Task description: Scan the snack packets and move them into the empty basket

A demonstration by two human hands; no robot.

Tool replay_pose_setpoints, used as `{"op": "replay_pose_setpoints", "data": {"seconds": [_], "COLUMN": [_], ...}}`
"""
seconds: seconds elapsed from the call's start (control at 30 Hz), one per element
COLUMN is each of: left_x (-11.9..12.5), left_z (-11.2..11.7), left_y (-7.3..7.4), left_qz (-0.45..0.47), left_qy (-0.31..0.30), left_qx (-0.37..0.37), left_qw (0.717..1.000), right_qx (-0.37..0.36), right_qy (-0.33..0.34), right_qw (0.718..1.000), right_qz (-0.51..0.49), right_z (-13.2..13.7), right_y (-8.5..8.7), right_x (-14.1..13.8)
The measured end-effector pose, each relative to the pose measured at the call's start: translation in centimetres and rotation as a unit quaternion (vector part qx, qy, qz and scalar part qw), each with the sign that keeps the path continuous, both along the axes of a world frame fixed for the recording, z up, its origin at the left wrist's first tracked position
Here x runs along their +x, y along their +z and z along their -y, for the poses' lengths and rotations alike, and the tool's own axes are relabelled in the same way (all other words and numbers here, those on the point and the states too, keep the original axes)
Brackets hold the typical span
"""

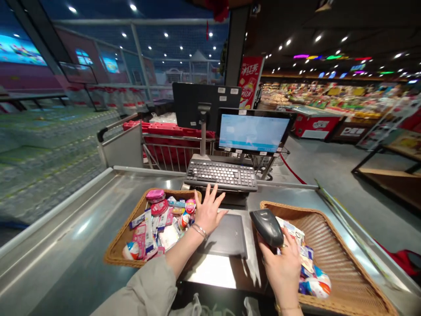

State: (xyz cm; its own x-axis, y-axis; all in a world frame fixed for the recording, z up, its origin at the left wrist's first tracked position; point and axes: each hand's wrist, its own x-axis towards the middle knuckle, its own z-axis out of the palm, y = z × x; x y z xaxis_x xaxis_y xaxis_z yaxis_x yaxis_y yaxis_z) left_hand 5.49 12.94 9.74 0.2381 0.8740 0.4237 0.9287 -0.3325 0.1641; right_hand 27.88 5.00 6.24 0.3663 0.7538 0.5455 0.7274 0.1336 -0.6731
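My left hand (210, 208) is open with its fingers spread, between the left wicker basket (123, 235) and the keyboard (220, 173). Its fingertips are close to the keyboard's front edge; whether they touch it I cannot tell. Small packaged sweets (154, 226) and several egg-shaped candies (186, 219) fill the left basket. My right hand (283, 263) is closed around a black barcode scanner (268, 226), held over the left side of the right wicker basket (332, 237). Packets (307, 259) and an egg-shaped candy (319, 283) lie in that basket, partly hidden by this hand.
A lit monitor (253, 134) stands behind the keyboard, beside a second screen (204, 105) seen from the back. Under my left forearm is a dark flat panel (230, 237) set in the metal counter (79, 228). Behind the counter stands a shopping cart (171, 149).
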Motion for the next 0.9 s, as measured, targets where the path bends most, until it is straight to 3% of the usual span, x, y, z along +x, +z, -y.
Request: {"op": "replay_pose_setpoints", "data": {"seconds": [0.23, 0.9], "left_x": [-3.8, -12.1], "left_z": [2.0, 7.2], "left_y": [-0.9, -3.9], "left_qz": [0.004, -0.027], "left_qy": [0.061, 0.207], "left_qx": [-0.007, -0.046], "left_qw": [0.998, 0.977], "right_qx": [-0.021, -0.008], "right_qy": [0.077, 0.186], "right_qw": [0.997, 0.981], "right_qz": [0.014, 0.050], "right_z": [-1.0, -1.4], "right_y": [0.2, -0.8], "right_x": [-3.1, -9.5]}}
